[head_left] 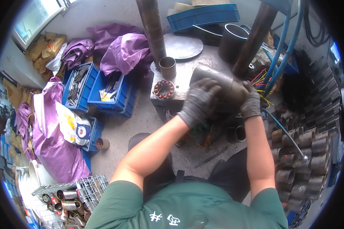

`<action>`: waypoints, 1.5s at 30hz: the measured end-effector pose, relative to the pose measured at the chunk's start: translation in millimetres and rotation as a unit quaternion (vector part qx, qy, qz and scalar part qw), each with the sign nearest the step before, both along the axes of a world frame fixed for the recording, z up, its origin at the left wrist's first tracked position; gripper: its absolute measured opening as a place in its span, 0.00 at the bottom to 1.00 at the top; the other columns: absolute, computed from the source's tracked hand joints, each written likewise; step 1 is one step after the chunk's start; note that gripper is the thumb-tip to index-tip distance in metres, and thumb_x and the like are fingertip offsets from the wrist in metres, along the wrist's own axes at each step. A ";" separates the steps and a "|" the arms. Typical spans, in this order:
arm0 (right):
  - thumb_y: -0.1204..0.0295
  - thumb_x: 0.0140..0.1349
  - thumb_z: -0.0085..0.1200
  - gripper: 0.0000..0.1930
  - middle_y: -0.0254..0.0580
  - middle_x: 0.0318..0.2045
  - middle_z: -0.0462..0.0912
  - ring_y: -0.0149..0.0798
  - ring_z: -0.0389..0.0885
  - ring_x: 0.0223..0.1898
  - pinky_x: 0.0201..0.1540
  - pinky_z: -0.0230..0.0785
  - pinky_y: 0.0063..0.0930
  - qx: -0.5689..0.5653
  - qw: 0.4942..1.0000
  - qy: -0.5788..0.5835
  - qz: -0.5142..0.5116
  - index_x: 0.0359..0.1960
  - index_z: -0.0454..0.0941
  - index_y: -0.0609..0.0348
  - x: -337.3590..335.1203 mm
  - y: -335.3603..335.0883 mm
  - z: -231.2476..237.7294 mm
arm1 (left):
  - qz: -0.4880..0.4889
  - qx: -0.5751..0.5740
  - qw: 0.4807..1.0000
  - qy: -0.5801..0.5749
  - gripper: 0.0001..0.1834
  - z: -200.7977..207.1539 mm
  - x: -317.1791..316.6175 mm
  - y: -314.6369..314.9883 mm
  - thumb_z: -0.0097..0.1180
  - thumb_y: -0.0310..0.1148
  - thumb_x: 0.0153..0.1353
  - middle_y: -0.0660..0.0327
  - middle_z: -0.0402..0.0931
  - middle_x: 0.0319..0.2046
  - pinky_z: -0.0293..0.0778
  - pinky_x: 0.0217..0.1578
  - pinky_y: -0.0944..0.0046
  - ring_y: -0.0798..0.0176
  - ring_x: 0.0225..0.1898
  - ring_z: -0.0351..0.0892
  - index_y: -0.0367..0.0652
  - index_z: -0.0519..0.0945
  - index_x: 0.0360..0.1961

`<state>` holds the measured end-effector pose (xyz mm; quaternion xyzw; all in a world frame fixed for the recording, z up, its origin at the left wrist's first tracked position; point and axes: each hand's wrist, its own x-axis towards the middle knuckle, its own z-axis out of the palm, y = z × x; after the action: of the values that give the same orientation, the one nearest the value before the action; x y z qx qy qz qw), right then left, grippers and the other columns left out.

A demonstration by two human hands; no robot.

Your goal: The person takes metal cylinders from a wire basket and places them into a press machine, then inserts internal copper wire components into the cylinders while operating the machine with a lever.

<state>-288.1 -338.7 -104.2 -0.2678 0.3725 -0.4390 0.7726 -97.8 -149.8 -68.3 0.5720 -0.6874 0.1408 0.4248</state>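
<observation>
The green shirt (202, 208) of the person fills the lower edge of the frame, and on it are two white printed characters. From it both bare forearms reach up to the middle, the left one slanting to the right with bent elbow, the right one nearly straight upward. In the upper middle stands a grey metal table (183, 70) with two thick posts rising. Along the right side many dark metal sleeves (319, 143) are piled in rows. At the left lie purple sheets (51, 129) and blue crates (109, 101); on one crate is a white bag (70, 124) with yellow and blue print and a round dark blue mark, its letters too small to read. The metal tube (230, 84) is right of the picture's centre, in the upper half, lying tilted between the two gloved hands. The left hand (199, 100) lies on its left part, back of the hand upward and fingers bent; whether it truly grips, I cannot tell. The right hand (251, 102) grasps the right end, with fingers curved around it. Left of them, a short tube (167, 68) stands upright on the table, just beside a smaller ring (164, 95) with orange-red windings.
</observation>
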 end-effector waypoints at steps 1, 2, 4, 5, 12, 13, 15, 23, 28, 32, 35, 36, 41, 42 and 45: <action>0.58 0.63 0.67 0.21 0.46 0.44 0.86 0.46 0.85 0.46 0.55 0.81 0.46 -0.002 1.000 -0.002 0.012 0.52 0.82 0.57 -7.4 5.8 10.7 | 0.006 -0.004 0.999 -0.031 0.26 -5.3 -9.4 -5.6 0.64 0.35 0.58 0.51 0.75 0.62 0.65 0.69 0.44 0.45 0.68 0.71 0.46 0.79 0.59; 0.57 0.63 0.67 0.22 0.47 0.44 0.86 0.48 0.86 0.46 0.54 0.82 0.47 -0.004 1.000 -0.002 0.019 0.52 0.82 0.59 -18.0 11.4 19.8 | 0.007 -0.009 0.998 -0.061 0.27 -10.8 -20.7 -13.3 0.63 0.39 0.59 0.51 0.73 0.65 0.61 0.72 0.43 0.46 0.70 0.69 0.47 0.78 0.61; 0.56 0.62 0.67 0.26 0.55 0.48 0.86 0.55 0.86 0.46 0.55 0.81 0.51 0.034 0.999 0.024 0.013 0.53 0.81 0.63 -42.3 7.7 24.5 | 0.031 0.002 0.999 -0.032 0.30 -15.0 -38.3 -33.0 0.61 0.44 0.61 0.53 0.71 0.69 0.54 0.74 0.40 0.47 0.75 0.62 0.47 0.76 0.65; 0.56 0.62 0.66 0.25 0.55 0.49 0.86 0.56 0.86 0.46 0.55 0.81 0.52 0.029 0.998 0.046 -0.011 0.53 0.81 0.63 -49.6 6.7 25.0 | 0.054 0.009 0.998 -0.017 0.31 -10.3 -46.4 -39.7 0.61 0.44 0.61 0.53 0.70 0.69 0.54 0.74 0.40 0.47 0.75 0.62 0.48 0.76 0.66; 0.62 0.62 0.63 0.21 0.58 0.49 0.86 0.60 0.86 0.47 0.56 0.81 0.55 0.058 0.995 0.015 -0.079 0.52 0.80 0.62 -88.2 -17.0 -2.6 | 0.127 -0.008 0.992 -0.019 0.29 -15.1 -51.7 -60.1 0.58 0.31 0.55 0.61 0.74 0.58 0.58 0.67 0.39 0.52 0.66 0.68 0.56 0.77 0.61; 0.63 0.62 0.63 0.20 0.58 0.48 0.86 0.59 0.86 0.47 0.56 0.81 0.54 0.072 0.995 -0.001 -0.074 0.51 0.81 0.62 -91.2 -19.8 -2.1 | 0.115 -0.037 0.993 -0.007 0.28 -15.8 -53.4 -56.1 0.58 0.28 0.54 0.61 0.75 0.55 0.59 0.65 0.40 0.52 0.63 0.69 0.56 0.78 0.59; 0.67 0.60 0.65 0.19 0.53 0.46 0.85 0.54 0.85 0.46 0.54 0.81 0.49 -0.056 0.986 0.093 -0.128 0.53 0.81 0.59 -70.4 2.2 12.1 | 0.102 -0.087 0.991 0.006 0.24 -23.7 -39.1 -44.6 0.62 0.26 0.56 0.62 0.75 0.47 0.62 0.57 0.44 0.52 0.53 0.73 0.57 0.78 0.55; 0.75 0.60 0.65 0.35 0.56 0.49 0.85 0.53 0.85 0.50 0.58 0.77 0.43 -0.562 0.687 0.444 -0.127 0.72 0.71 0.51 -54.3 19.4 25.8 | -0.044 -0.143 0.949 0.279 0.24 -19.2 -3.3 -11.9 0.57 0.07 0.49 0.59 0.76 0.41 0.77 0.40 0.64 0.63 0.41 0.76 0.43 0.79 0.45; 0.70 0.59 0.65 0.40 0.57 0.43 0.86 0.59 0.85 0.49 0.61 0.71 0.54 -0.682 0.483 0.549 0.006 0.76 0.65 0.49 -42.1 35.1 64.1 | 0.049 -0.137 0.836 0.529 0.35 9.5 -0.1 -8.1 0.55 0.06 0.49 0.58 0.76 0.54 0.74 0.61 0.64 0.60 0.55 0.79 0.39 0.74 0.61; 0.67 0.58 0.67 0.41 0.53 0.44 0.87 0.56 0.85 0.51 0.69 0.68 0.52 -0.692 0.444 0.568 -0.027 0.75 0.65 0.50 -33.5 40.7 64.1 | -0.019 -0.118 0.801 0.587 0.34 17.0 30.9 -14.6 0.58 0.14 0.58 0.53 0.75 0.58 0.74 0.65 0.59 0.55 0.59 0.78 0.33 0.69 0.68; 0.66 0.56 0.71 0.41 0.51 0.45 0.87 0.56 0.85 0.52 0.71 0.66 0.51 -0.674 0.465 0.572 -0.051 0.74 0.68 0.47 -32.9 42.1 67.9 | -0.091 -0.080 0.789 0.602 0.32 18.2 51.9 -21.0 0.60 0.24 0.65 0.51 0.73 0.60 0.69 0.68 0.57 0.55 0.62 0.75 0.33 0.67 0.70; 0.67 0.55 0.71 0.41 0.51 0.45 0.87 0.56 0.85 0.52 0.71 0.66 0.51 -0.676 0.463 0.569 -0.069 0.73 0.68 0.47 -32.3 40.3 67.4 | -0.098 -0.071 0.807 0.578 0.33 18.1 54.2 -22.2 0.60 0.27 0.67 0.50 0.72 0.61 0.67 0.69 0.56 0.54 0.63 0.74 0.33 0.66 0.71; 0.67 0.54 0.73 0.39 0.45 0.40 0.86 0.50 0.85 0.49 0.72 0.62 0.51 -0.680 0.443 0.573 -0.112 0.71 0.72 0.43 -30.6 31.3 62.4 | -0.106 -0.022 0.845 0.524 0.39 6.9 70.9 -27.8 0.62 0.38 0.69 0.48 0.68 0.67 0.59 0.73 0.53 0.52 0.70 0.65 0.37 0.62 0.76; 0.67 0.54 0.73 0.39 0.45 0.40 0.86 0.50 0.85 0.49 0.72 0.62 0.51 -0.682 0.438 0.574 -0.116 0.71 0.72 0.43 -29.8 30.8 60.1 | -0.107 -0.013 0.842 0.528 0.39 2.9 73.5 -28.7 0.63 0.38 0.69 0.48 0.68 0.68 0.59 0.73 0.53 0.52 0.71 0.65 0.38 0.62 0.77; 0.67 0.54 0.73 0.39 0.44 0.43 0.87 0.49 0.84 0.52 0.72 0.61 0.53 -0.682 0.428 0.580 -0.126 0.70 0.73 0.43 -29.8 31.1 57.2 | -0.104 0.045 0.863 0.492 0.35 -1.6 83.1 -26.4 0.60 0.31 0.71 0.50 0.69 0.69 0.62 0.73 0.55 0.53 0.70 0.67 0.40 0.64 0.76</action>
<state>-317.9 -307.6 -46.9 -0.8490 0.3419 -0.3835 -0.1235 -14.7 -176.2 -69.9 0.5104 -0.4505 -0.2347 0.6939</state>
